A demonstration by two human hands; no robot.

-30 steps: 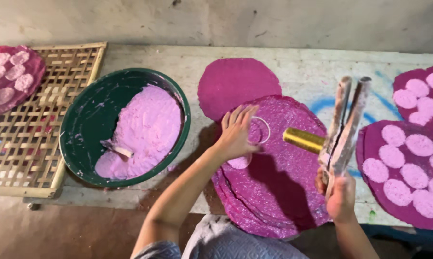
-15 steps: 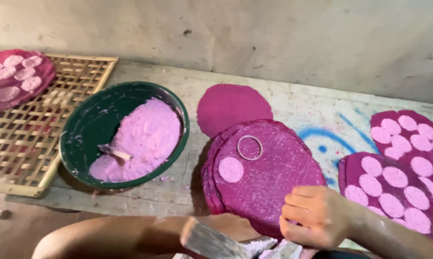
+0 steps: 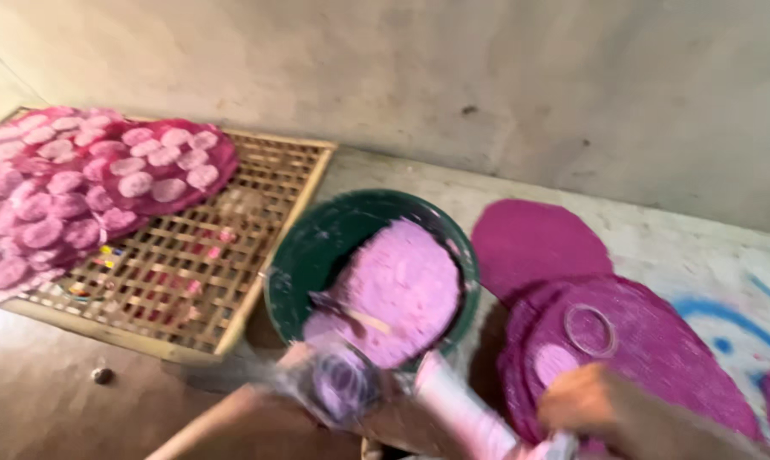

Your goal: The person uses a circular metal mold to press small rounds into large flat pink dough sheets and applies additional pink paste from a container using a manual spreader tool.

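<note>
Nearest the camera, at the bottom edge, the right hand (image 3: 602, 409) is curling over the near side of the stack of purple sheets (image 3: 649, 358). Its fingers are bending down and seem to pinch something small and pale, but it is too blurry to tell what. The left hand (image 3: 317, 383) is sitting low in the middle, and it is holding a blurry, clear thing with a pinkish tube (image 3: 453, 409) sticking out toward the right hand — how tightly the fingers are closing cannot be told.

On top of the stack a thin ring (image 3: 591, 330) is lying flat, and a pale pink round patch (image 3: 553, 362) is showing just beside it. A single darker purple sheet (image 3: 534, 243) is peeking out from behind the stack.

Just past the left hand, a green bowl (image 3: 317, 247) is sitting on the table, and light pink paste (image 3: 397, 285) is filling its right half. A small stick (image 3: 351, 313) is lying in the paste.

Farther left, a bamboo rack (image 3: 257, 221) is lying flat — purple sheets with pale pink dots (image 3: 78, 187) are covering its far left part. A grey wall (image 3: 487, 85) is standing behind it all.
</note>
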